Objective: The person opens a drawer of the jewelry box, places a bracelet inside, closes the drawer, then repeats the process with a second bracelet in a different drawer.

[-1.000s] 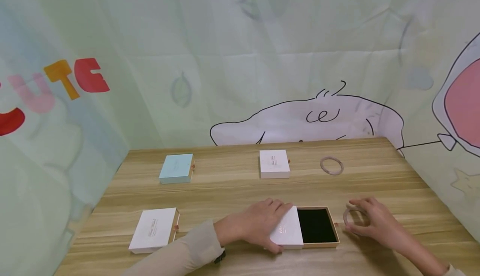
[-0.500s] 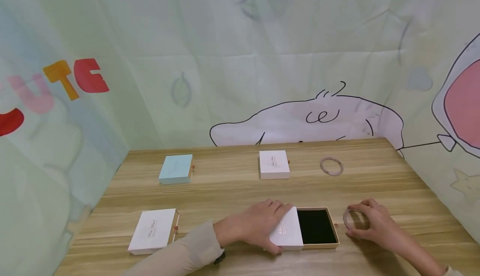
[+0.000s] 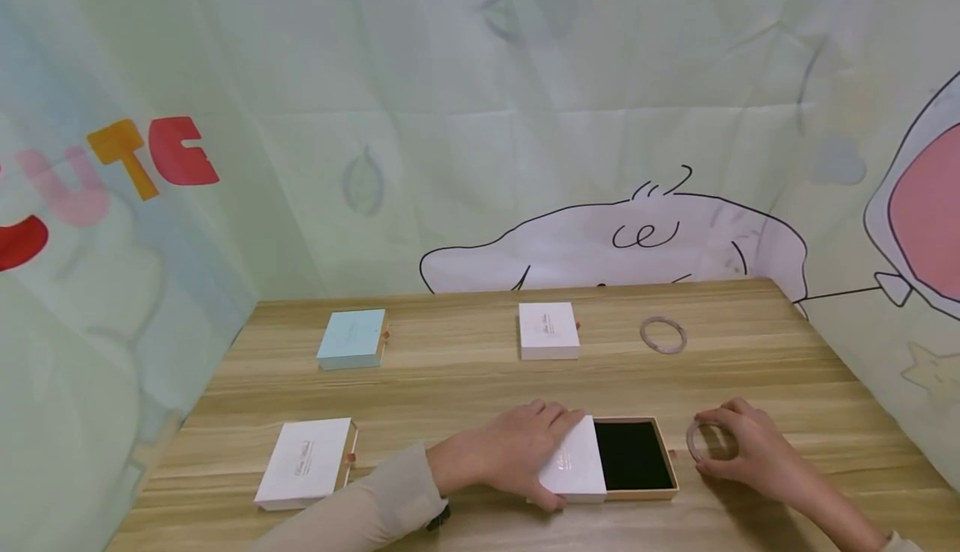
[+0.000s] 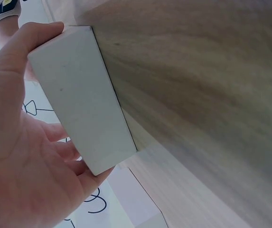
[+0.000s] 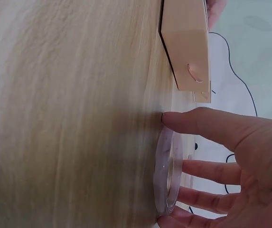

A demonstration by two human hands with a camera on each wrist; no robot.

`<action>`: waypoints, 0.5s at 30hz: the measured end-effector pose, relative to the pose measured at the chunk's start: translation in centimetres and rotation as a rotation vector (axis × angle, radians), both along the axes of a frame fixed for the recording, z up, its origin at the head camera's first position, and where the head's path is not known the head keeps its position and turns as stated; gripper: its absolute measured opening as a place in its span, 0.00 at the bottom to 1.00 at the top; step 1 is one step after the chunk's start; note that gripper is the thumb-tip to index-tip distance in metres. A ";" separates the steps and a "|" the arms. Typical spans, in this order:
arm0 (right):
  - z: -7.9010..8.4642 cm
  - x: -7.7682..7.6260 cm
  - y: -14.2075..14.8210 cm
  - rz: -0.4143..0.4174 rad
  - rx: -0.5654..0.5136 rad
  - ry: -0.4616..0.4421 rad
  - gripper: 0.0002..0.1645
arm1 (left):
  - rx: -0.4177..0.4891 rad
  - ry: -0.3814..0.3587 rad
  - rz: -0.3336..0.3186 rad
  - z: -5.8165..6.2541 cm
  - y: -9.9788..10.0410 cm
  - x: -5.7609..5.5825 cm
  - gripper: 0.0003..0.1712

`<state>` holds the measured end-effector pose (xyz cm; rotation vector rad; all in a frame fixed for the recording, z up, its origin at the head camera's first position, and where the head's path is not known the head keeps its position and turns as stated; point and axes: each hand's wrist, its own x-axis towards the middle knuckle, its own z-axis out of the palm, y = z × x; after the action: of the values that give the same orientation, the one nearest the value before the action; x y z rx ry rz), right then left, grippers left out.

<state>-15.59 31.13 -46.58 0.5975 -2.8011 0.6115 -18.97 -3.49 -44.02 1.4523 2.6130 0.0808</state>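
At the front of the table, my left hand grips the white sleeve of a flat gift box, thumb at the near side and fingers over the far side. Out of the sleeve's right end projects a drawer with a gold-coloured rim and black lining. To its right, my right hand holds a pale translucent bangle between thumb and fingers. In the right wrist view the bangle lies low along the wooden surface, with thumb and fingertips at opposite edges.
Another white box lies front left, beyond my left sleeve. Along the back are a light blue box, a small white box and a second bangle. A printed cloth hangs behind the table.
My right thumb and fingertips have shifted slightly along the bangle's edge. The left hand, the box and its drawer stay where they were.
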 end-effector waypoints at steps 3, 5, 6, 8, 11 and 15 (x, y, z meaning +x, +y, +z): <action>0.3 -0.1 -0.1 -0.020 -0.004 -0.055 0.33 | -0.002 0.003 -0.002 -0.1 0.0 0.0 0.60; 0.4 -0.1 -0.2 -0.030 -0.005 -0.068 0.33 | 0.000 0.003 -0.001 -0.1 0.0 0.0 0.60; 0.4 -0.1 -0.2 -0.035 -0.003 -0.077 0.33 | 0.002 0.003 0.000 -0.1 0.0 0.0 0.60; 0.4 -0.2 -0.2 -0.038 -0.004 -0.085 0.33 | 0.005 0.007 -0.002 -0.1 0.0 0.0 0.60; 0.5 -0.2 -0.2 -0.042 -0.007 -0.081 0.33 | 0.007 0.007 -0.002 -0.2 0.0 -0.1 0.60; 0.6 -0.3 -0.2 -0.037 -0.011 -0.085 0.33 | 0.008 0.006 0.001 -0.3 -0.1 -0.1 0.60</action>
<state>-15.86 30.91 -45.96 0.5277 -2.8788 0.6589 -19.03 -3.56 -44.27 1.4557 2.6212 0.0880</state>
